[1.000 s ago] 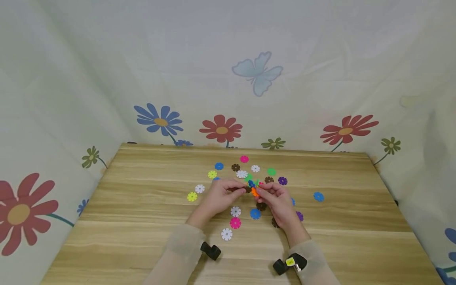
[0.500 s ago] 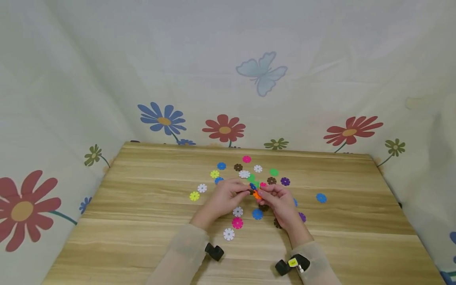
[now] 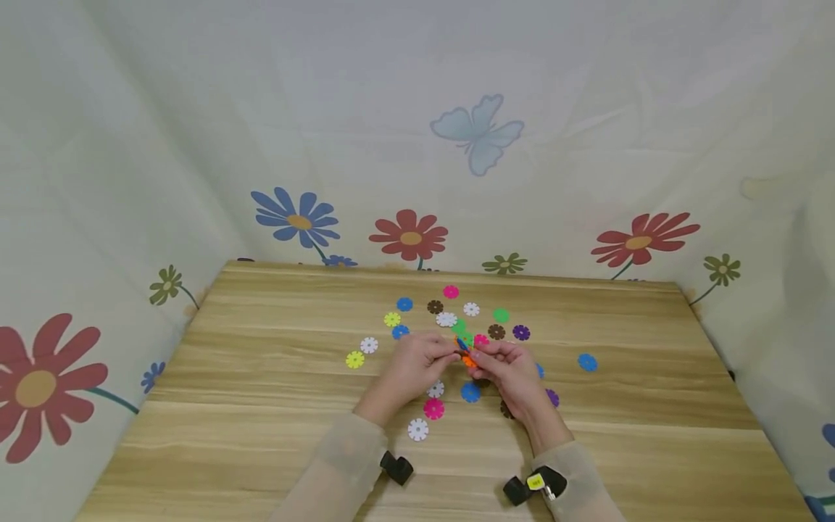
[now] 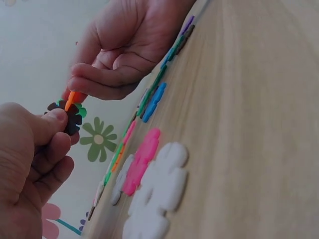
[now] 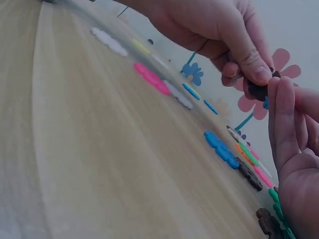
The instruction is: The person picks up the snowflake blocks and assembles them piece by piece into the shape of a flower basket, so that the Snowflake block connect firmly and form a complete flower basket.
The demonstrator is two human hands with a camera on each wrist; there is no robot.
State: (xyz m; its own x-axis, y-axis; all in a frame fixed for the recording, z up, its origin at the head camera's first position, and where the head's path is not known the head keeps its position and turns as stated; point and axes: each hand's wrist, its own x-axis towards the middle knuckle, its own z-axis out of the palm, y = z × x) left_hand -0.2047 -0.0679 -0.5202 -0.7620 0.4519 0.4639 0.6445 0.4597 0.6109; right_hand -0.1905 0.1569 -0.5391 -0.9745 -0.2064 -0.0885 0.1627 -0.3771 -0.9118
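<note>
My left hand (image 3: pixel 412 365) pinches a dark brown notched plastic disc (image 4: pixel 74 122) between thumb and fingers. Facing it, my right hand (image 3: pixel 512 375) pinches an orange notched disc (image 4: pixel 72 99) that appears grouped with a blue disc (image 3: pixel 462 344) and a green one (image 4: pixel 80 110). Both sets of fingertips meet close together above the table, and the brown disc overlaps the orange one edge-on in the left wrist view. Fingers cover much of these pieces; I cannot tell whether the brown disc is slotted in.
Loose notched discs lie scattered round the hands on the wooden table (image 3: pixel 261 435): a pink one (image 3: pixel 433 409), a white one (image 3: pixel 418 429), a yellow one (image 3: pixel 355 360), a blue one far right (image 3: pixel 588 362) and several others. A flower-printed curtain (image 3: pixel 365 116) surrounds the table.
My left hand has brought the brown disc right against the orange and blue pieces, and the blue disc has tilted. The right hand stays nearly in place; the view shifted slightly.
</note>
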